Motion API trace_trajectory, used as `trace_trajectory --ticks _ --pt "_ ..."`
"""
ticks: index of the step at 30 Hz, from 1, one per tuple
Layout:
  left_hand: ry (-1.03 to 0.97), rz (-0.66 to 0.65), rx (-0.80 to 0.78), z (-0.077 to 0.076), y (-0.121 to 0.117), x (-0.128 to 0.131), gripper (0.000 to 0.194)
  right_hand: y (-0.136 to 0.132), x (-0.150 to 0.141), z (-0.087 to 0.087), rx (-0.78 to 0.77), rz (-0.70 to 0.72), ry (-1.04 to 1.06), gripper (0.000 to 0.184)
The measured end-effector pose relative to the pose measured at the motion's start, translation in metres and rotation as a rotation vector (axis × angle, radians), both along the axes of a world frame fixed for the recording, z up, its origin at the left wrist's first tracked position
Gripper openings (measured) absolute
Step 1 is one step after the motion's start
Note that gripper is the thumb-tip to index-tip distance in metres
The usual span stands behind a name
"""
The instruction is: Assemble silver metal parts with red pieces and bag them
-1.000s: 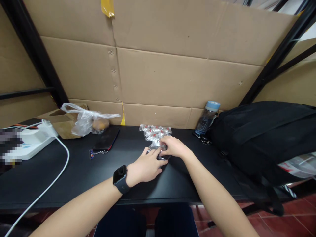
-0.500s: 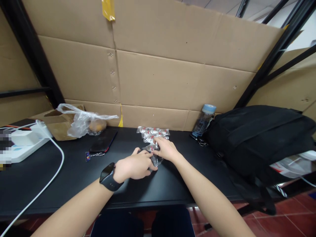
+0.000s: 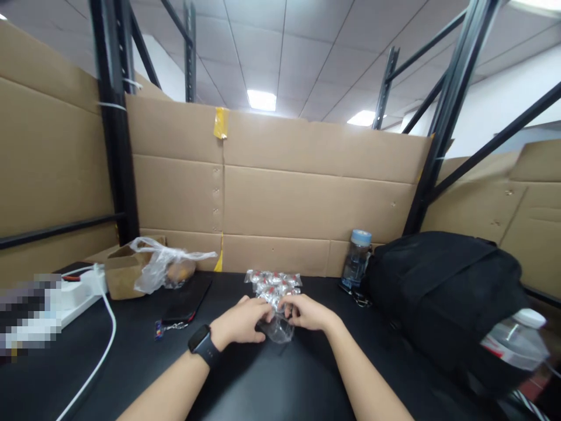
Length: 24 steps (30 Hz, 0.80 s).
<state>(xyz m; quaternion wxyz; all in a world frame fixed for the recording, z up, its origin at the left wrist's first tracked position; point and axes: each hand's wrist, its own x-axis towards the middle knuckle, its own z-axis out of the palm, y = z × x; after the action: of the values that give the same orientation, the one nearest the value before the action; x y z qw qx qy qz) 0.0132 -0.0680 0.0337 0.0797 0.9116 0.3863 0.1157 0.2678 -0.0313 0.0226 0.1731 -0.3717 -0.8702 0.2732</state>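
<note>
Several small silver packets with red marks (image 3: 274, 282) lie in rows on the black table, in front of my hands. My left hand (image 3: 244, 320), with a dark watch on its wrist, has its fingers closed at the left edge of a clear plastic bag (image 3: 280, 331). My right hand (image 3: 309, 313) is curled at the bag's upper right, close to the nearest packets. Its fingertips are bent inward, and whatever they pinch is hidden. The bag lies low between both hands, close to the tabletop.
To the left are a phone (image 3: 186, 301) with a keychain, a tied plastic bag (image 3: 160, 266), an open cardboard box (image 3: 118, 272) and a white power strip (image 3: 74, 304) with a cable. A water bottle (image 3: 357, 260) and a black backpack (image 3: 442, 292) stand right. Cardboard panels (image 3: 315, 204) close the back.
The view has tilted up, showing the ceiling. My left hand has drawn back a little from my right, and more of the clear bag shows between them.
</note>
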Motion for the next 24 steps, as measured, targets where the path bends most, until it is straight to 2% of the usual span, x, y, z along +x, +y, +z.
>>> trace_trajectory --ticks 1,4,6,9,12,14,18,21,24 --pt "-0.002 0.002 0.004 -0.002 0.0 0.002 0.029 0.002 -0.002 -0.003 -0.031 0.004 -0.003 0.045" --pt "-0.005 -0.009 0.006 -0.005 0.001 0.004 0.022 0.007 -0.009 -0.01 -0.034 -0.009 0.044 0.027" --pt "-0.028 -0.011 0.014 -0.006 0.002 0.004 0.02 0.007 -0.012 -0.01 -0.008 -0.008 0.093 0.015" --pt "-0.074 0.005 0.014 -0.007 0.004 0.003 0.013 0.004 -0.012 -0.009 0.064 -0.011 0.149 0.008" --pt "-0.127 0.066 0.001 -0.007 0.008 0.0 0.017 0.006 -0.011 -0.009 0.083 -0.039 0.171 0.008" --pt "-0.153 0.153 -0.032 -0.006 0.012 -0.001 0.019 0.008 -0.011 -0.009 0.083 -0.09 0.207 0.005" --pt "-0.178 0.357 -0.22 -0.007 0.021 -0.002 0.025 0.011 -0.022 -0.011 0.048 -0.326 0.266 0.014" --pt "-0.165 0.386 -0.291 -0.009 0.025 -0.001 0.034 0.007 -0.033 -0.012 -0.06 -0.476 0.187 0.025" --pt "-0.122 0.392 -0.309 -0.011 0.023 -0.001 0.034 0.002 -0.04 -0.015 -0.097 -0.534 0.06 0.031"
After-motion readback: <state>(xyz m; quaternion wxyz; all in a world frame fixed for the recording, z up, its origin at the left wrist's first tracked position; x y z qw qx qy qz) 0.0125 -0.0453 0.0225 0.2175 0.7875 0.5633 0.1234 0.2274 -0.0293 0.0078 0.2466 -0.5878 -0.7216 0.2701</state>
